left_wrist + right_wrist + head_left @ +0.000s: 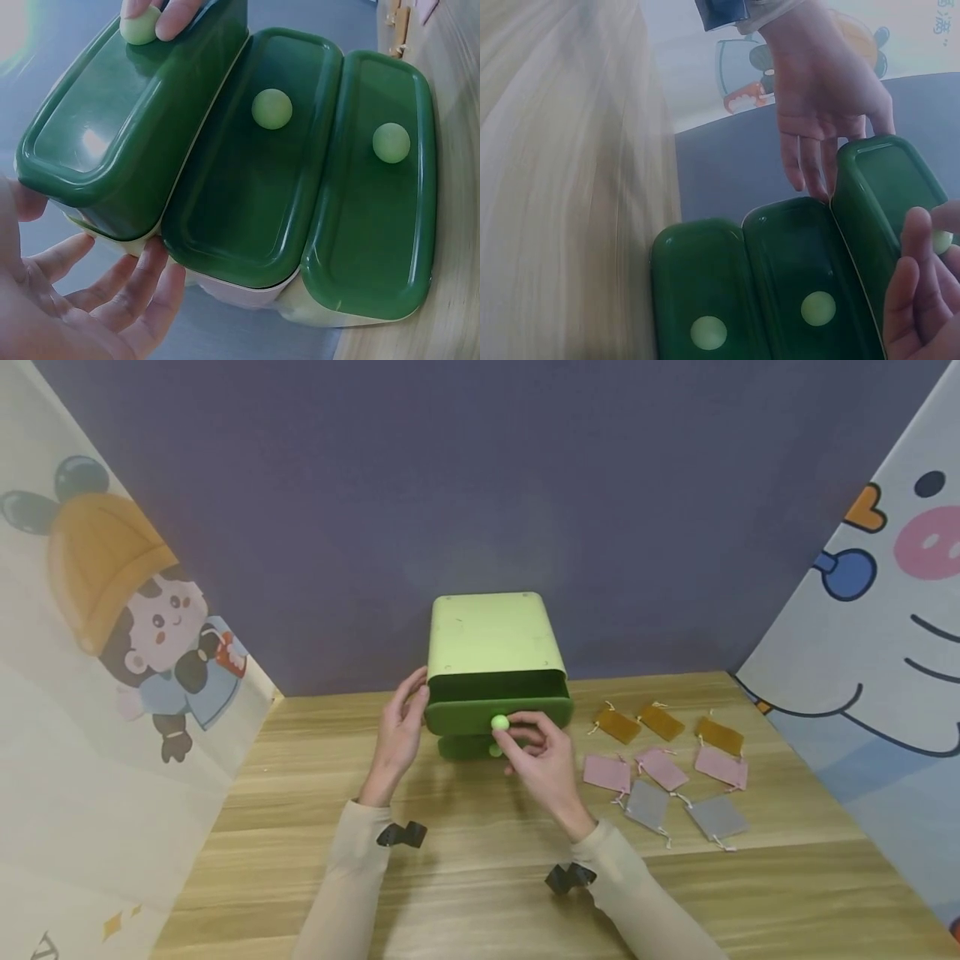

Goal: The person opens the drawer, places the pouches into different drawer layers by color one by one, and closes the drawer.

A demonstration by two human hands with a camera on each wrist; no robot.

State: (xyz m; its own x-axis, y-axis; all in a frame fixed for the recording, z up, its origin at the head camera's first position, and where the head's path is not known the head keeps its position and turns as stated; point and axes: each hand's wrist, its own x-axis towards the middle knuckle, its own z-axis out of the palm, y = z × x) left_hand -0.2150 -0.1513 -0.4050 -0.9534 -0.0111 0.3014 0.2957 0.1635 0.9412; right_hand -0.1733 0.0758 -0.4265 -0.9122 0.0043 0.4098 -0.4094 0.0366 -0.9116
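Note:
A small drawer cabinet [491, 631] with a light green body stands against the back wall. Its dark green top drawer [457, 717] is pulled partway out, exposing part of its inside; the two lower drawers [240, 195] sit closed. Between thumb and fingers, my right hand [546, 764] pinches the top drawer's round pale green knob [500, 722]. My left hand [397, 731] rests against the cabinet's left side, fingers extended along it and the thumb close to the drawer's edge.
Right of the cabinet, small drawstring pouches lie on the wooden table [465, 860]: three brown pouches [662, 722], three pink pouches [662, 768] and two grey pouches [717, 817]. Printed cartoon panels stand on both sides, with a dark wall [487, 485] behind.

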